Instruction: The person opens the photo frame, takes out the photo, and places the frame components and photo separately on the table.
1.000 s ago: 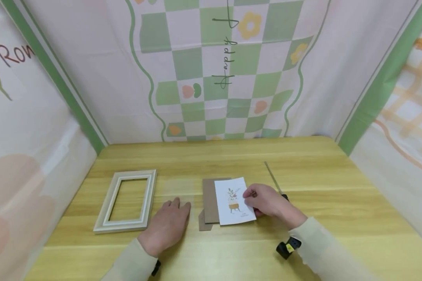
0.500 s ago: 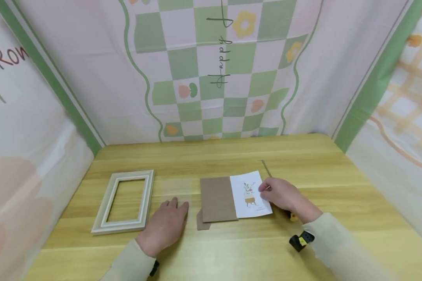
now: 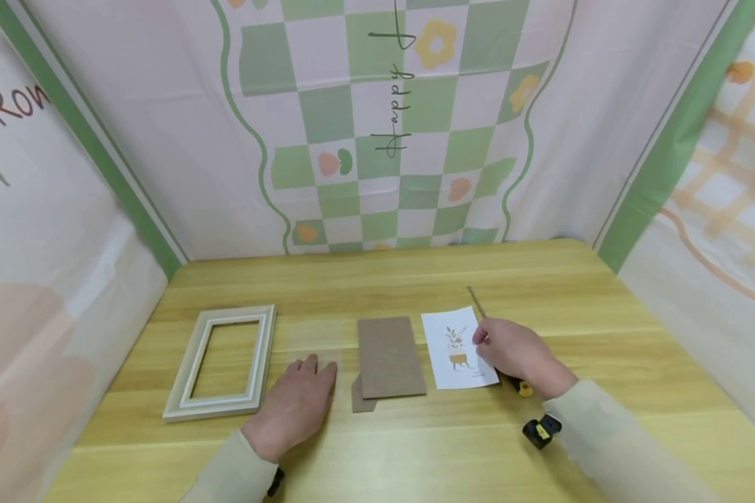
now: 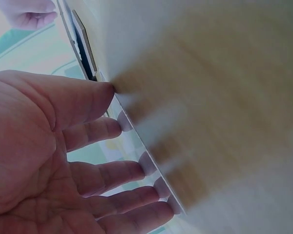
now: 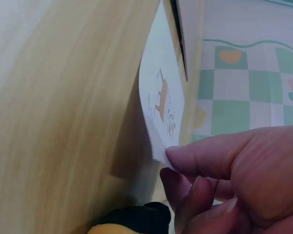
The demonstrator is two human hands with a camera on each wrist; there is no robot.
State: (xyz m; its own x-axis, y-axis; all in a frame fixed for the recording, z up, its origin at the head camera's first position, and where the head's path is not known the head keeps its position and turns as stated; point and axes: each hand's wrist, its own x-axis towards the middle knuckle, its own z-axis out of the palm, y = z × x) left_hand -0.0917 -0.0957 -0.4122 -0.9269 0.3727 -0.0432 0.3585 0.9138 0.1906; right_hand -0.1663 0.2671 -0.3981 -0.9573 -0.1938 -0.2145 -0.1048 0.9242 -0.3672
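In the head view my right hand pinches the right edge of a white card printed with a potted plant. The right wrist view shows thumb and fingertips on a corner of the card, which bows slightly over the table. My left hand lies with fingers extended on a clear, thin sheet. Up close, the left fingertips touch that sheet at its edge. Between the hands lies a brown backing board, with a small brown flap sticking out at its lower left corner.
A cream picture frame with an open middle lies left of my left hand. Beyond and partly under my right hand is a screwdriver with a black and yellow handle. Patterned cloth walls stand around the table's back and sides.
My right hand has drawn the white card rightward off the brown board, which is now fully uncovered. The left hand has stayed in place on the clear sheet.
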